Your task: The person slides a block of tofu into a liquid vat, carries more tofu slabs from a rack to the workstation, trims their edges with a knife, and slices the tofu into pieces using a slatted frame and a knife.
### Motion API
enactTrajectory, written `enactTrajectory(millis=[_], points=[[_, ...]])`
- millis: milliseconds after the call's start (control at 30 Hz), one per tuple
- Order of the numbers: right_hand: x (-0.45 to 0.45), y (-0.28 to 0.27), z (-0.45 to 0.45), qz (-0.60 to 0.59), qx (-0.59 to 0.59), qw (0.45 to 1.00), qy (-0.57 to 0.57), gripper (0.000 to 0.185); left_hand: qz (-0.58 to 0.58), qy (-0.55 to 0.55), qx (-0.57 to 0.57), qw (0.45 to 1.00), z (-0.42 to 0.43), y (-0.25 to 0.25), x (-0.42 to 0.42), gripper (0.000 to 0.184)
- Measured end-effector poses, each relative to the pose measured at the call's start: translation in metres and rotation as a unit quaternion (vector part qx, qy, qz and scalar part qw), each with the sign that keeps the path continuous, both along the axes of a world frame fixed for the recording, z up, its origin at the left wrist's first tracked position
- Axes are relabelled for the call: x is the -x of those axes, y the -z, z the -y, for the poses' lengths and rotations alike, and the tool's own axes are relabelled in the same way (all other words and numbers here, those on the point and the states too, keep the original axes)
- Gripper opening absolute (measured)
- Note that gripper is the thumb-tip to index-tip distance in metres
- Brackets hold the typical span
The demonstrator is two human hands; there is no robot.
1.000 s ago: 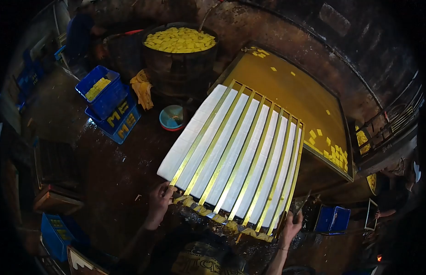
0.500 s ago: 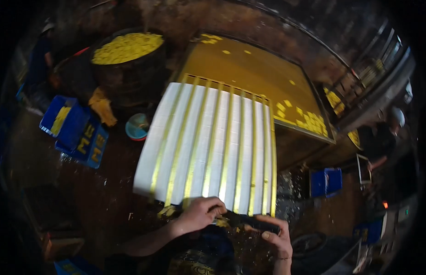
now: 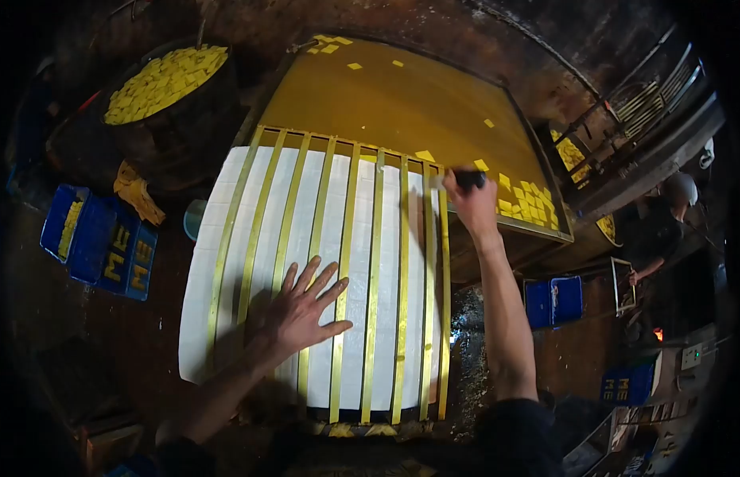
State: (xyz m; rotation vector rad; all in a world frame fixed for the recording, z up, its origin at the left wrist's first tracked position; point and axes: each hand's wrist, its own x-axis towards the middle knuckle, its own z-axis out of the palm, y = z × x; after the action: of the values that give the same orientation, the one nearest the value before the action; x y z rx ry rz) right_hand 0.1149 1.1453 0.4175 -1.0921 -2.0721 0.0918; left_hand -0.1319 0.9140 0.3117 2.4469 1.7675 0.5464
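Note:
A wide white slab (image 3: 219,207), which looks like tofu with faint square lines, lies under a rack of long yellow slats (image 3: 373,302). My left hand (image 3: 306,314) rests fingers spread on the slats near the middle, holding nothing. At the far right corner of the slab, my right hand (image 3: 475,203) is closed around a black-handled tool (image 3: 469,179). The tool's pale end is blurred, so its exact shape cannot be made out. It is close to the far ends of the rightmost slats.
Behind the slab, a broad vat of brownish-yellow liquid (image 3: 402,99) holds floating yellow squares (image 3: 529,203). A round tub (image 3: 179,131) heaped with yellow pieces stands far left. Blue crates (image 3: 127,254) sit at left, another blue crate (image 3: 554,300) at right. A person (image 3: 664,222) holds a frame at right.
Both hands have left the slab's near edge. The left has come down flat on the slats; the right has reached to the far right corner with the tool. The view has shifted.

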Motion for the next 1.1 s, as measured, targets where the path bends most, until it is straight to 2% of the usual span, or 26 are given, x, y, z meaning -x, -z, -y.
enactTrajectory(millis=[33,67,133,167,267,333,367,400,433,467,500,600,667,733,800,833,867,900,967,1000,1033,1067,1100], points=[[0.007,0.017,-0.035,0.001,-0.047,0.999,-0.019,0.013,0.001,0.004,0.011,1.0,0.001,-0.003,0.0,0.07],[0.017,0.02,-0.053,0.001,-0.021,1.0,-0.014,0.012,0.006,-0.005,0.017,1.0,0.001,-0.003,0.0,0.07],[0.025,0.032,-0.088,0.081,0.012,0.996,-0.019,0.011,0.006,-0.011,0.028,1.0,0.001,-0.003,0.001,0.072],[0.025,0.037,-0.095,0.132,0.027,0.991,-0.012,0.011,0.005,-0.012,0.035,0.999,0.003,-0.002,0.0,0.074],[0.009,0.033,-0.071,0.117,0.021,0.991,-0.066,0.01,-0.003,-0.009,0.012,1.0,0.003,-0.001,0.002,0.072],[-0.011,0.026,0.003,0.139,0.09,0.982,-0.087,0.009,-0.041,-0.013,-0.018,0.999,0.005,0.003,0.0,0.071],[-0.032,0.037,0.049,0.144,0.024,0.985,-0.091,0.007,-0.034,-0.001,-0.012,0.999,0.006,0.002,-0.001,0.071],[-0.045,0.028,0.107,0.204,0.152,0.963,-0.084,0.009,-0.037,-0.001,0.008,0.999,0.005,-0.002,-0.001,0.071],[-0.06,0.028,0.163,0.228,0.083,0.966,-0.086,0.013,-0.039,-0.005,0.027,0.999,0.004,-0.004,-0.001,0.071],[-0.061,0.011,0.214,0.068,0.333,0.939,-0.058,0.013,-0.03,-0.001,0.035,0.999,0.004,0.001,0.0,0.072],[-0.063,-0.006,0.251,0.052,0.422,0.903,-0.062,0.011,-0.025,0.002,0.033,0.999,0.004,0.003,-0.001,0.072],[-0.073,-0.002,0.299,0.106,0.464,0.879,-0.038,0.013,-0.02,-0.001,0.03,0.999,0.006,0.004,0.0,0.073],[-0.063,-0.011,0.278,0.094,0.459,0.879,-0.087,0.014,-0.024,-0.003,0.043,0.999,0.004,0.002,0.0,0.075],[-0.039,-0.04,0.23,-0.01,0.323,0.946,-0.039,0.01,-0.058,-0.016,0.021,0.998,0.006,0.0,-0.001,0.074],[-0.007,-0.036,0.149,-0.07,0.127,0.987,-0.07,0.013,-0.091,-0.024,0.002,0.996,0.006,-0.001,0.0,0.071],[0.003,-0.03,0.103,0.038,0.047,0.997,-0.045,0.015,-0.092,-0.03,0.003,0.995,0.006,0.0,-0.001,0.071],[0.02,-0.017,0.053,0.008,0.08,0.996,-0.042,0.017,-0.077,-0.03,0.009,0.997,0.005,0.0,-0.001,0.071],[0.037,-0.004,0.012,0.005,0.025,0.999,-0.042,0.014,-0.061,-0.03,0.014,0.998,0.004,0.0,0.0,0.07],[0.063,0.023,-0.051,0.014,-0.012,0.999,-0.049,0.012,-0.043,-0.037,0.015,0.998,0.001,0.0,0.001,0.069],[0.068,0.036,-0.071,0.015,-0.01,0.998,-0.053,0.012,-0.014,-0.033,0.021,0.999,0.001,-0.001,0.001,0.07],[0.069,0.048,-0.087,0.068,0.003,0.996,-0.05,0.011,0.015,-0.027,0.026,0.999,0.003,0.0,0.001,0.07],[0.07,0.05,-0.089,0.12,0.015,0.992,-0.045,0.011,-0.002,-0.027,0.034,0.999,0.003,-0.001,0.001,0.072],[0.062,0.052,-0.084,0.122,0.017,0.991,-0.045,0.011,0.0,-0.026,0.035,0.999,0.002,0.0,0.001,0.072]])
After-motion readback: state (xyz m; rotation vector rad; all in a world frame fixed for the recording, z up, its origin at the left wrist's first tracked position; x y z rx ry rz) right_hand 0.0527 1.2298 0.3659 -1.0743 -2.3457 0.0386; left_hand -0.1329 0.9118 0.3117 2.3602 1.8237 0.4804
